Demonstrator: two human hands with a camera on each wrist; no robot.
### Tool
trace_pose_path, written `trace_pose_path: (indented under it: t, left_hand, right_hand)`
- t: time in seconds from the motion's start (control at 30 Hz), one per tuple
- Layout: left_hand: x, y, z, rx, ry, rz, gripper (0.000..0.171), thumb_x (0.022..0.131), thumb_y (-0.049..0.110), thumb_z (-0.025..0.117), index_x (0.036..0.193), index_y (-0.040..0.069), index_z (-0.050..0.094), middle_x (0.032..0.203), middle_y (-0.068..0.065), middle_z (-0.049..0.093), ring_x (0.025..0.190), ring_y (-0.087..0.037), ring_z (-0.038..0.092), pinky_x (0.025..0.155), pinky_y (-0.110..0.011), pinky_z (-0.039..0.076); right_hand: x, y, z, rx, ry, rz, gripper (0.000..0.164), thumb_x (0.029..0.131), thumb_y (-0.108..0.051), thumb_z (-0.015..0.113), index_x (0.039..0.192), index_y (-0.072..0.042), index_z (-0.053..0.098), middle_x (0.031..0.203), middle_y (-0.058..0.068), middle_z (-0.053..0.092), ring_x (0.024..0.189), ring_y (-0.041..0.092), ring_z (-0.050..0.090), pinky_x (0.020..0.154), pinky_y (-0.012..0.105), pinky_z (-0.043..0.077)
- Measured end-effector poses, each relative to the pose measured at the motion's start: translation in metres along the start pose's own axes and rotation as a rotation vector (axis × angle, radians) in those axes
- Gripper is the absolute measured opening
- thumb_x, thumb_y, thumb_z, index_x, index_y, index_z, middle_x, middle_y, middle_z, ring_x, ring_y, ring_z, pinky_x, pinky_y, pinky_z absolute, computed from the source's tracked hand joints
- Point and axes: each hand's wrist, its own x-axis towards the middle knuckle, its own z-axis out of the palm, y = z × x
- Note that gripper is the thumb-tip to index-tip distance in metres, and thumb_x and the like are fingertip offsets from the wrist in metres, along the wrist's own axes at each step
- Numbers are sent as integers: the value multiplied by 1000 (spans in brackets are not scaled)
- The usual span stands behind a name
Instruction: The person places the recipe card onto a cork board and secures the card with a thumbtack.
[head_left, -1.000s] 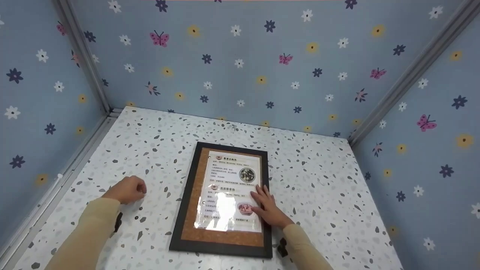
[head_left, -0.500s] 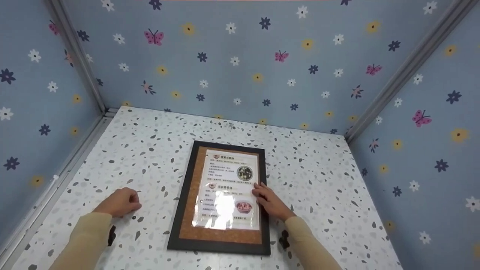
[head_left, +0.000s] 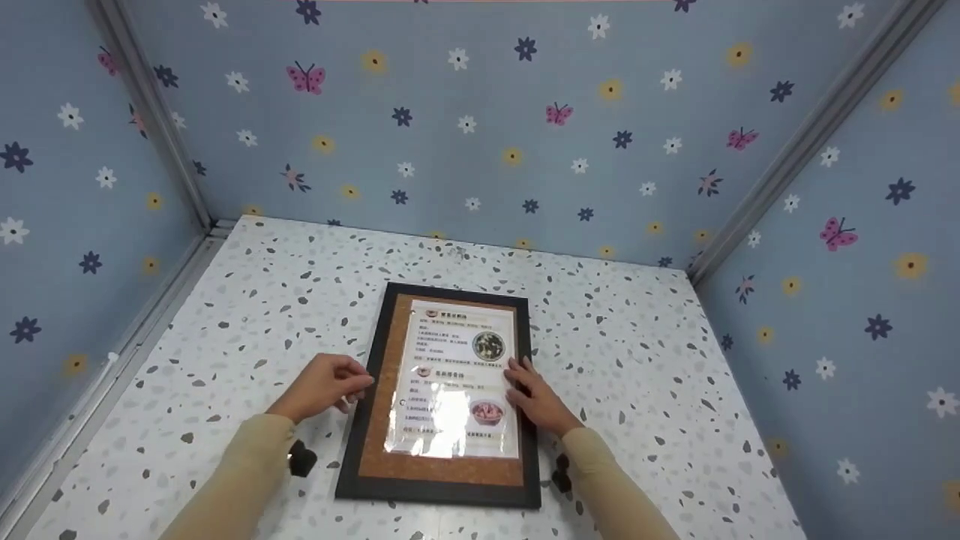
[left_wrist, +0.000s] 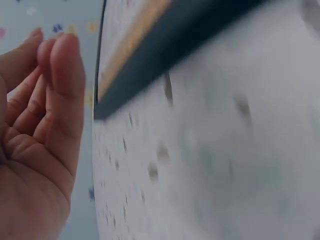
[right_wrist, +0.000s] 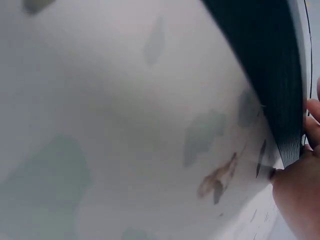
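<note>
A black-framed board (head_left: 435,491) with a brown cork face lies on the speckled tabletop. On it is a glossy laminated sheet (head_left: 457,352) with printed text and two round food pictures. My right hand (head_left: 541,397) rests over the board's right edge, fingertips on the sheet's margin; in the right wrist view part of this hand (right_wrist: 302,190) sits against the frame's dark side. My left hand (head_left: 322,386) is at the board's left edge with loosely bent fingers and holds nothing. In the left wrist view, the left hand's fingers (left_wrist: 65,75) appear beside the frame's corner (left_wrist: 112,102).
The white speckled tabletop (head_left: 622,360) spreads around the board. Blue flowered panels (head_left: 465,112) with grey metal corner posts (head_left: 810,135) enclose the back and both sides. A dark wrist device (head_left: 302,459) sits under the left sleeve. Bright glare covers the sheet's lower half.
My left hand first drew back slightly, then moved right to the board's left edge. The right-hand fingers shifted and drew together a little on the sheet's margin. The board stays put.
</note>
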Motion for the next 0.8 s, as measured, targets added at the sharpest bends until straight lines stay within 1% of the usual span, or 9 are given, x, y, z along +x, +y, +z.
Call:
trace_pose_path:
  t: [0.07,0.13,0.2,0.27,0.37,0.43,0.57,0.63,0.8]
  left_hand:
    - [7,7,17,-23,-41,15,19,90,11,73,95,-7,69,78,-20,67,62,-21,65,56,-38,57]
    - [12,14,34,-1,-86,44,18,88,11,75,94,-5,72,78,-19,67,62,-23,65,56,-39,57]
    - [17,19,51,17,-141,69,15,88,9,75,95,-4,73,80,-18,68,63,-26,66,57,-40,58]
    - [22,24,68,52,-185,92,14,88,7,73,97,-3,73,82,-16,68,63,-25,65,56,-38,57]
    - [29,30,93,85,-223,122,13,90,4,68,99,-4,73,83,-17,69,58,-23,64,53,-33,55]
    - [34,34,109,86,-240,143,13,90,3,66,100,-4,72,83,-16,70,57,-20,64,51,-30,54]
    - [44,39,137,16,-294,160,9,92,1,66,99,-4,70,83,-14,71,60,-20,66,51,-29,54]
    - [50,41,150,-13,-322,172,8,92,2,67,96,-3,71,82,-13,72,62,-20,68,52,-30,55]
    - [62,44,175,58,-347,249,9,93,5,67,91,-1,73,74,-6,69,56,-11,61,51,-25,52]
  right_hand:
    - [1,1,1,13,-3,5,47,102,-24,55,147,-13,48,161,0,26,150,25,6,117,53,9]
    - [1,1,2,7,-5,34,48,101,-28,55,147,-17,47,161,-5,25,150,22,5,117,53,9]
    - [1,2,3,-3,-6,40,49,101,-29,55,148,-19,47,161,-6,24,150,21,4,117,54,8]
    - [1,3,3,-10,-5,36,49,101,-30,55,148,-19,46,161,-6,24,150,22,4,117,54,8]
    - [0,4,3,-16,-6,27,50,102,-31,54,149,-19,45,161,-5,24,150,22,3,116,55,7]
    - [0,4,2,-11,-5,31,50,102,-31,54,149,-20,45,161,-7,23,150,21,3,116,54,7]
    - [-1,4,1,-27,-5,-4,51,101,-28,56,149,-17,44,161,-4,24,150,22,3,117,53,7]
    - [-2,6,1,-41,-7,-47,53,99,-25,59,149,-13,45,161,0,25,150,25,3,117,53,7]
    - [-3,11,1,-55,-3,-135,58,96,-23,65,147,-7,45,161,7,27,150,32,4,116,54,8]
